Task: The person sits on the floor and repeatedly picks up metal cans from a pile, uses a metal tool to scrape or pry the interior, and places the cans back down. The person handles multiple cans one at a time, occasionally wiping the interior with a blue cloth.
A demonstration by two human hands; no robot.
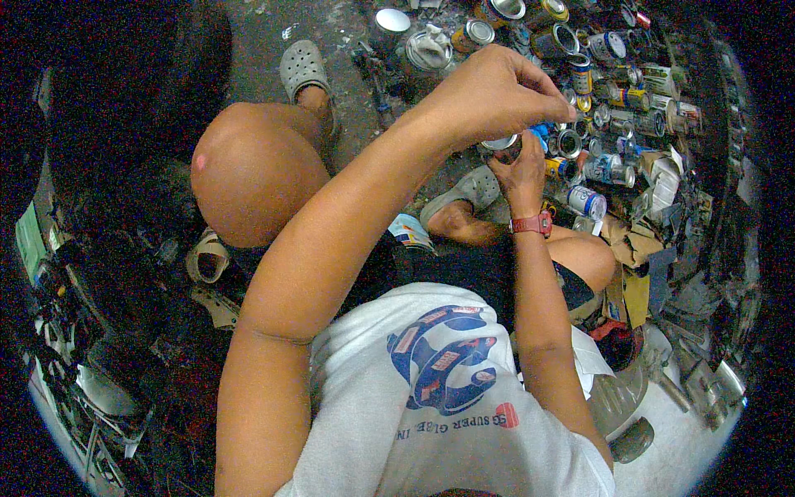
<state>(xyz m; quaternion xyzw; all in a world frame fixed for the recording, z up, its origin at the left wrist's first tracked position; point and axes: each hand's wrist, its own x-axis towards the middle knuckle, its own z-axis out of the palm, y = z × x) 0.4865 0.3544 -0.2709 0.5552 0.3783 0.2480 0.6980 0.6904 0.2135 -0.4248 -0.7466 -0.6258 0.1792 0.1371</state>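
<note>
Two arms (356, 207) extend, right hand (520, 184) gripping one can (500, 143).

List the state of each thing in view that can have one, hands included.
Left hand: fingertips pinched together; whether holding anything, unclear
Right hand: closed around a can
Can: held; open or lidded, unclear
Wristwatch: strapped on right wrist
Grey clogs: worn
Other cans: clustered together
</note>
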